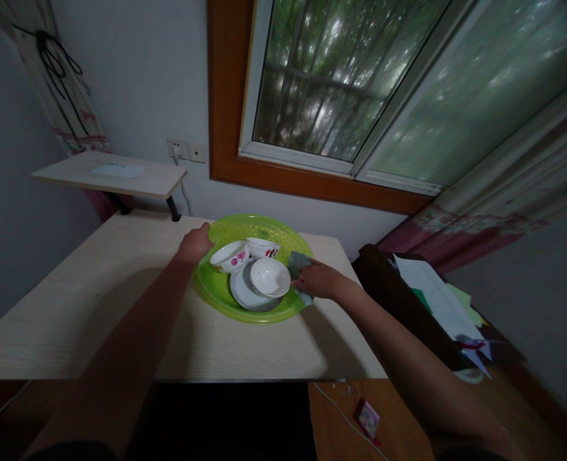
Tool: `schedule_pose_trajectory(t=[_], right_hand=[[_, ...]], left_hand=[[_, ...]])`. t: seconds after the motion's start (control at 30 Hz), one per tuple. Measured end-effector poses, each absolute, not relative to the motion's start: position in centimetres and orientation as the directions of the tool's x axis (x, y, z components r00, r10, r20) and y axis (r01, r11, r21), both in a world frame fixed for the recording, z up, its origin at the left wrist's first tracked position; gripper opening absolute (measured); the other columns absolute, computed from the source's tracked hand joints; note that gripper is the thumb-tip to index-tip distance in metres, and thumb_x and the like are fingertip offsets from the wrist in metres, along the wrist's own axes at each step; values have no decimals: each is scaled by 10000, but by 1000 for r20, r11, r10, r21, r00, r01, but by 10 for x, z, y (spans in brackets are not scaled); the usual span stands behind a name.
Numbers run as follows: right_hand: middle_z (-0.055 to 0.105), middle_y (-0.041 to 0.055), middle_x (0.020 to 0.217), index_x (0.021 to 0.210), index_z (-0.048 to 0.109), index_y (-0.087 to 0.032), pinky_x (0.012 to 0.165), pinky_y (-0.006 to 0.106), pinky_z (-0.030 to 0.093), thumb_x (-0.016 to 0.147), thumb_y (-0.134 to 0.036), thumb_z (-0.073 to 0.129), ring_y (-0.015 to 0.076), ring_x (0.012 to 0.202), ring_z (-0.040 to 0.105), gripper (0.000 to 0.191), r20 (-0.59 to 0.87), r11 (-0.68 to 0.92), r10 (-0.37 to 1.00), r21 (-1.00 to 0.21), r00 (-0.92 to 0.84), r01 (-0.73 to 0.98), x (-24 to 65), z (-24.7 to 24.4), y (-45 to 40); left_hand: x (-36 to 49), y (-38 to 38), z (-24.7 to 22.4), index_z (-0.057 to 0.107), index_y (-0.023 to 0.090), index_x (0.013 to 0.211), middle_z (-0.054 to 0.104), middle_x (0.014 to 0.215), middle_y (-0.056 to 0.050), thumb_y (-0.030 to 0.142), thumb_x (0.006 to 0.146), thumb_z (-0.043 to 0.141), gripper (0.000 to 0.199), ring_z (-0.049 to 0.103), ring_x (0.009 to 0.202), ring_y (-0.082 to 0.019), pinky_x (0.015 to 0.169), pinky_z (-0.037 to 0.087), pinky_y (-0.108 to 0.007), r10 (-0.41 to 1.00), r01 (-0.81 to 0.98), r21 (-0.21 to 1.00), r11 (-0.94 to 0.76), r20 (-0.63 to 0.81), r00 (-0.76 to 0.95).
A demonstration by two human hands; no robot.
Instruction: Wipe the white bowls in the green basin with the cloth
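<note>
A round green plastic basin [220,302] sits on the wooden table, holding several dishes. My left hand [197,243] is closed on the basin's upper left rim. At the right rim, my right hand [318,279] is closed on a grey-green cloth [298,260], which hangs over the basin's edge there. Inside the basin, a flower-patterned bowl [232,257] lies tilted at the left, with another patterned bowl [262,248] behind it. A white bowl [270,276] rests partly over a white plate [245,291] towards the front.
A small raised shelf [115,173] with a paper label stands at the table's back left. Behind the table [245,352] are a wall socket [177,148] and a window. To the right, papers [439,294] lie on a dark brown surface. A pink box [368,417] is on the floor.
</note>
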State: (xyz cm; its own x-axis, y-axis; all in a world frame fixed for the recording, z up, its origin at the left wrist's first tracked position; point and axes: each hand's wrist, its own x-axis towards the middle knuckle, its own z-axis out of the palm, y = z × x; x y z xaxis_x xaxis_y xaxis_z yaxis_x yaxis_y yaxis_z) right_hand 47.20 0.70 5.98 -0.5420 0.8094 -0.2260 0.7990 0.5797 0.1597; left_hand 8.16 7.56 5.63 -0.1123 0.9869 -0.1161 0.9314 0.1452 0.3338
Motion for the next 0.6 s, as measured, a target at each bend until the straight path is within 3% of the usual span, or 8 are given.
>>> schedule_pose_trajectory(t=[0.1, 0.27, 0.37, 0.6], right_hand=[[875, 137, 1176, 1012, 881, -226, 1322, 551, 429, 1170, -351, 557, 306, 1263, 795, 381, -309, 624, 764, 136, -566, 769, 478, 64, 9], [805, 115, 1471, 1239, 868, -246, 1344, 560, 415, 1144, -314, 575, 324, 1610, 568, 315, -242, 595, 795, 128, -557, 794, 485, 67, 33], [713, 111, 1614, 1358, 834, -251, 1371, 591, 380, 1112, -327, 598, 331, 1658, 507, 350, -211, 569, 817, 141, -537, 810, 483, 65, 52], [627, 107, 1706, 1455, 774, -247, 1394, 659, 302, 1044, -252, 612, 326, 1690, 457, 442, -158, 600, 800, 216, -579, 770, 471, 51, 81]], left_hand=[[81, 76, 58, 624, 212, 1496, 780, 1390, -241, 304, 978, 716, 534, 773, 1282, -368, 992, 594, -387, 988, 934, 330, 138, -118, -105], [80, 78, 55, 611, 206, 1516, 783, 1381, -245, 277, 964, 733, 570, 776, 1277, -364, 972, 591, -376, 989, 931, 341, 128, -116, -94], [79, 78, 54, 615, 200, 1516, 786, 1368, -251, 269, 957, 741, 577, 779, 1266, -375, 971, 591, -391, 990, 928, 351, 121, -105, -90], [80, 78, 56, 621, 214, 1506, 782, 1397, -233, 275, 957, 745, 567, 768, 1300, -351, 992, 582, -368, 990, 933, 340, 119, -108, -87]])
